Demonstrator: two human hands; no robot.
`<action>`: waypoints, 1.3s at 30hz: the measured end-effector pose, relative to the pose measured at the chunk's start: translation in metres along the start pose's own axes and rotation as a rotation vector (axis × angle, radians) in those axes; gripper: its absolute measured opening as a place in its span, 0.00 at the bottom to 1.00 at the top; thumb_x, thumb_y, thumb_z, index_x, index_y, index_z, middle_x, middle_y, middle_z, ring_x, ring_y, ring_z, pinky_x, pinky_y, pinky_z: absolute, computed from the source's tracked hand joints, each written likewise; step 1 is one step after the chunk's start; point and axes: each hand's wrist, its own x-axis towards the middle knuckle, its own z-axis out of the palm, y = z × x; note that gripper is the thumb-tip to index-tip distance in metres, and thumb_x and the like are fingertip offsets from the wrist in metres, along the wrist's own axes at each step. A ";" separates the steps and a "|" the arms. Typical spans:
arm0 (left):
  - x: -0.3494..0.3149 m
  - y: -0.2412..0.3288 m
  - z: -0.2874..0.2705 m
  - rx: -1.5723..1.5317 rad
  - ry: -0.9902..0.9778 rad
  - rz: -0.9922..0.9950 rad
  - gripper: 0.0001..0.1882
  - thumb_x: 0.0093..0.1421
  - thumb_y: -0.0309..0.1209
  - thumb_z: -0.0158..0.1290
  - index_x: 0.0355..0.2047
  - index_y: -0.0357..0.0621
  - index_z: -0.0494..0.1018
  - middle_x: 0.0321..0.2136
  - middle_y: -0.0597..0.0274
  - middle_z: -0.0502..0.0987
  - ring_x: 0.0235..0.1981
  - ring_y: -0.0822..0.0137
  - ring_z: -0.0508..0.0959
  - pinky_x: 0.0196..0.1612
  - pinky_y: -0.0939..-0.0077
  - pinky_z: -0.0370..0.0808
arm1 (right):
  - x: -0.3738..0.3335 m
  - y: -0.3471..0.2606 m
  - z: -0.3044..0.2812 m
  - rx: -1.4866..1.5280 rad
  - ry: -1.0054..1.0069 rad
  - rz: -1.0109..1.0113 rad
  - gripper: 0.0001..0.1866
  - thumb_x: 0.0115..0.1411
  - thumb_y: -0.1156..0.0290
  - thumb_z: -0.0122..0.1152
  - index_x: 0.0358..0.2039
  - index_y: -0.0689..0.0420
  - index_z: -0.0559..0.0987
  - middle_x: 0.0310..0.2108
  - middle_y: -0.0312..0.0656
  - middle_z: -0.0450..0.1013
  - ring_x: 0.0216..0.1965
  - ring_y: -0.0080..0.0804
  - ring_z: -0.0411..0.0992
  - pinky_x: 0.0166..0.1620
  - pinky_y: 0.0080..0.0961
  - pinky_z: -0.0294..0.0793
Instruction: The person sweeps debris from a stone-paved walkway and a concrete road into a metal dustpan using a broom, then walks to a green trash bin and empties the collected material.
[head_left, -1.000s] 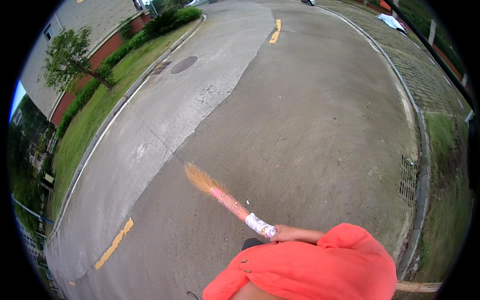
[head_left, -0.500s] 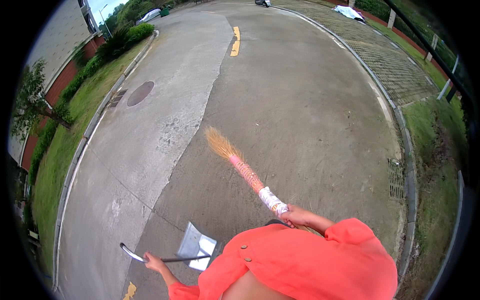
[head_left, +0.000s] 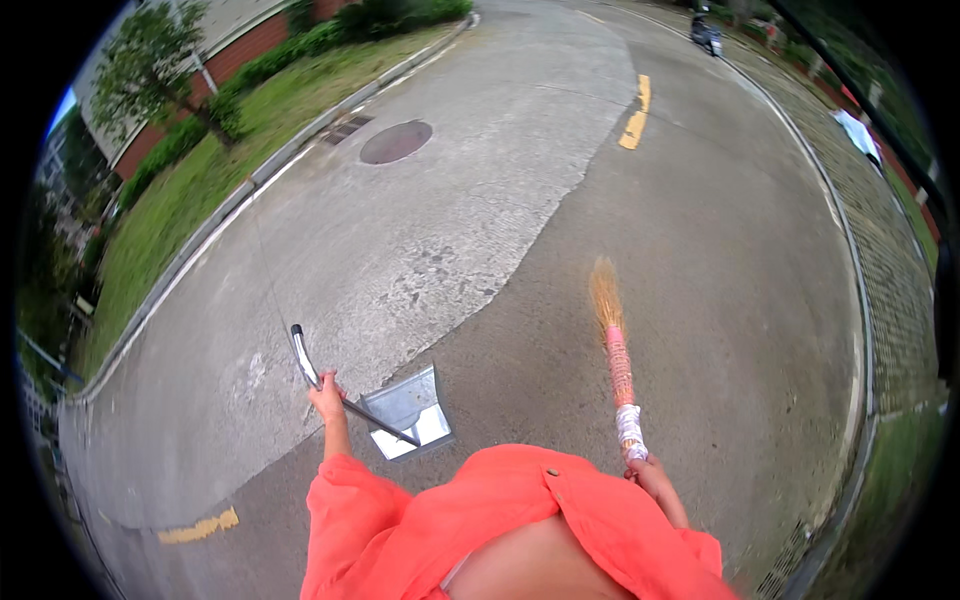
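Fingers on the left hand [head_left: 327, 393] are closed around the pan's handle, just below its bent top, and the right hand [head_left: 652, 477] is wrapped round the lower end of the broom [head_left: 620, 372] by the white binding. So both are full. That low, one-handed hold bugs me: if the bristles catch on rough ground, I reckon the broom could twist in the palm.

Pan [head_left: 408, 408] sits out front on the left, well apart from the bristles. Can't tell whether either touches the road [head_left: 720, 300]. With one hand so high on that handle, a wrist roll would probably tip the pan and dump anything in it.

Bit further out, there's the ragged seam [head_left: 497, 295] where pale and dark concrete meet; a dragged lip could snag there. Past that, a manhole cover [head_left: 396, 143] and a drain [head_left: 348, 130], whose slots might swallow loose bits. Scooter [head_left: 706, 35] way up the road looks too far off to matter.
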 end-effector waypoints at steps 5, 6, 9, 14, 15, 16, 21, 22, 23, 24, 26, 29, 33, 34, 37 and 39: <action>0.073 -0.019 0.087 -0.016 0.162 -0.133 0.05 0.48 0.26 0.50 0.25 0.40 0.66 0.09 0.69 0.61 0.06 0.77 0.60 0.08 0.82 0.58 | 0.135 -0.143 0.024 -0.030 -0.045 0.034 0.12 0.49 0.73 0.49 0.34 0.63 0.65 0.18 0.39 0.66 0.13 0.21 0.62 0.16 0.17 0.62; 0.085 -0.031 0.113 0.007 0.186 -0.159 0.05 0.48 0.26 0.49 0.25 0.40 0.66 0.09 0.69 0.61 0.06 0.77 0.60 0.08 0.82 0.58 | 0.168 -0.170 0.031 -0.040 -0.053 0.029 0.10 0.49 0.73 0.48 0.33 0.63 0.64 0.17 0.38 0.65 0.13 0.21 0.61 0.15 0.17 0.62; 0.125 -0.071 0.192 0.091 0.296 -0.287 0.06 0.47 0.27 0.50 0.25 0.40 0.66 0.09 0.68 0.60 0.06 0.74 0.61 0.08 0.80 0.60 | 0.249 -0.248 0.069 -0.083 -0.042 0.053 0.09 0.49 0.74 0.48 0.31 0.62 0.64 0.16 0.38 0.65 0.12 0.20 0.61 0.14 0.17 0.62; 0.190 -0.093 0.341 0.296 0.515 -0.455 0.10 0.47 0.31 0.51 0.22 0.35 0.66 0.11 0.61 0.65 0.07 0.66 0.66 0.10 0.72 0.65 | 0.343 -0.420 0.106 -0.095 -0.058 0.043 0.10 0.50 0.74 0.50 0.33 0.61 0.64 0.18 0.38 0.65 0.13 0.19 0.61 0.16 0.15 0.61; 0.208 -0.098 0.365 0.374 0.575 -0.467 0.11 0.46 0.32 0.52 0.21 0.34 0.66 0.11 0.59 0.66 0.08 0.64 0.67 0.11 0.71 0.66 | 0.363 -0.446 0.111 -0.068 -0.078 0.050 0.10 0.50 0.74 0.50 0.33 0.61 0.64 0.18 0.38 0.65 0.13 0.19 0.61 0.16 0.15 0.61; 0.229 -0.104 0.388 0.369 0.591 -0.461 0.14 0.47 0.34 0.52 0.20 0.33 0.66 0.12 0.56 0.69 0.10 0.61 0.70 0.13 0.68 0.67 | 0.388 -0.472 0.119 -0.037 -0.105 0.053 0.10 0.50 0.74 0.50 0.33 0.61 0.65 0.18 0.38 0.65 0.13 0.19 0.61 0.16 0.15 0.61; 0.314 -0.114 0.496 0.279 0.703 -0.472 0.15 0.48 0.36 0.52 0.18 0.33 0.67 0.11 0.55 0.68 0.10 0.61 0.70 0.14 0.67 0.67 | 0.527 -0.609 0.169 -0.033 -0.150 0.058 0.11 0.49 0.75 0.52 0.34 0.60 0.65 0.18 0.38 0.65 0.14 0.20 0.61 0.16 0.15 0.60; 0.321 -0.109 0.515 0.283 0.737 -0.503 0.16 0.48 0.36 0.51 0.17 0.34 0.67 0.11 0.56 0.68 0.10 0.61 0.70 0.14 0.67 0.67 | 0.554 -0.639 0.180 -0.045 -0.178 0.057 0.11 0.49 0.75 0.52 0.34 0.60 0.65 0.18 0.38 0.65 0.14 0.20 0.61 0.16 0.15 0.60; 0.325 -0.112 0.543 0.305 0.718 -0.477 0.16 0.48 0.37 0.52 0.17 0.33 0.67 0.11 0.56 0.68 0.10 0.61 0.71 0.14 0.67 0.67 | 0.584 -0.674 0.196 -0.062 -0.199 0.050 0.11 0.49 0.75 0.52 0.34 0.60 0.65 0.18 0.38 0.65 0.14 0.20 0.61 0.16 0.15 0.60; 0.344 -0.094 0.569 0.297 0.739 -0.407 0.17 0.48 0.38 0.52 0.16 0.33 0.68 0.10 0.55 0.68 0.11 0.61 0.71 0.14 0.67 0.67 | 0.617 -0.717 0.217 -0.067 -0.260 0.032 0.11 0.49 0.75 0.52 0.34 0.60 0.65 0.18 0.38 0.65 0.14 0.20 0.62 0.16 0.15 0.61; 0.378 -0.119 0.608 0.284 0.849 -0.415 0.19 0.47 0.39 0.53 0.17 0.30 0.70 0.10 0.53 0.68 0.11 0.60 0.72 0.16 0.67 0.69 | 0.666 -0.783 0.241 -0.090 -0.349 0.058 0.11 0.49 0.74 0.52 0.34 0.60 0.65 0.18 0.38 0.65 0.15 0.20 0.62 0.17 0.16 0.61; 0.441 -0.075 0.703 0.147 0.864 -0.416 0.15 0.47 0.34 0.52 0.21 0.30 0.70 0.12 0.55 0.69 0.10 0.63 0.71 0.14 0.70 0.69 | 0.739 -0.885 0.289 -0.153 -0.468 0.093 0.12 0.49 0.74 0.53 0.34 0.61 0.66 0.19 0.39 0.66 0.15 0.21 0.62 0.18 0.16 0.61; 0.516 -0.042 0.806 0.134 0.878 -0.456 0.12 0.47 0.31 0.52 0.22 0.31 0.68 0.13 0.59 0.68 0.10 0.66 0.70 0.12 0.72 0.68 | 0.824 -0.988 0.345 -0.263 -0.581 0.119 0.12 0.48 0.74 0.53 0.35 0.61 0.66 0.19 0.39 0.66 0.16 0.21 0.63 0.19 0.17 0.62; 0.536 -0.045 0.829 0.148 0.882 -0.453 0.11 0.47 0.31 0.52 0.22 0.32 0.68 0.12 0.59 0.67 0.10 0.66 0.70 0.11 0.72 0.67 | 0.852 -1.011 0.356 -0.324 -0.590 0.116 0.12 0.48 0.74 0.53 0.35 0.61 0.66 0.19 0.39 0.66 0.16 0.21 0.63 0.19 0.17 0.62; 0.618 -0.046 0.923 0.119 0.831 -0.466 0.10 0.46 0.29 0.51 0.22 0.32 0.67 0.13 0.60 0.67 0.09 0.66 0.69 0.11 0.72 0.67 | 0.940 -1.067 0.407 -0.740 -0.424 -0.055 0.14 0.48 0.72 0.54 0.36 0.62 0.68 0.22 0.39 0.68 0.20 0.23 0.65 0.24 0.21 0.64; 0.668 -0.059 0.981 0.109 0.867 -0.493 0.10 0.46 0.29 0.51 0.22 0.33 0.67 0.13 0.59 0.66 0.09 0.65 0.68 0.11 0.72 0.67 | 0.991 -1.111 0.442 -0.612 -0.550 -0.058 0.17 0.47 0.69 0.54 0.37 0.64 0.69 0.25 0.39 0.69 0.23 0.25 0.66 0.27 0.23 0.65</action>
